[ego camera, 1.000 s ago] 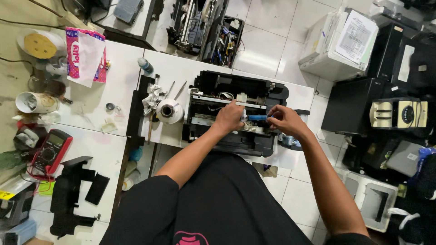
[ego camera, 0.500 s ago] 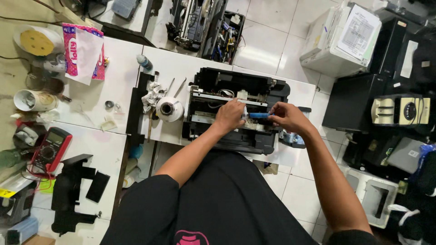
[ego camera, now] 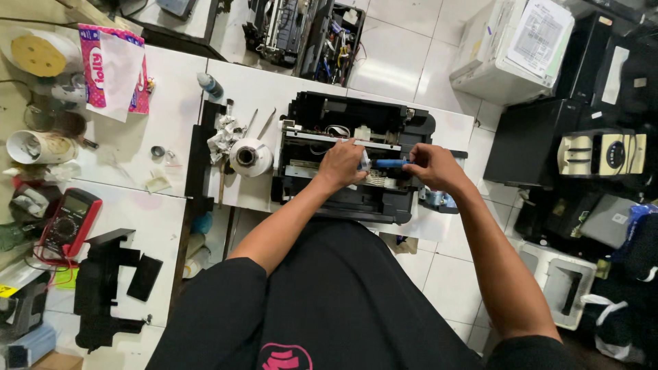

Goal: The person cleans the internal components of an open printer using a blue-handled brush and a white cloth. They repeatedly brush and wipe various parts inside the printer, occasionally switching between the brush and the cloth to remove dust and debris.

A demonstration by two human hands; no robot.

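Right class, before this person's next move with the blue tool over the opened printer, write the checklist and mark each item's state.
1. Right hand grips the blue tool: ok.
2. Left hand meets the tool's tip, steadying it: ok.
3. Opened printer sits flat on the white table: ok.
4. Tip seated in the right part: cannot tell, hidden by fingers.
5. Tissue roll within reach, left of the printer: ok.
6. Printer unplugged: cannot tell.
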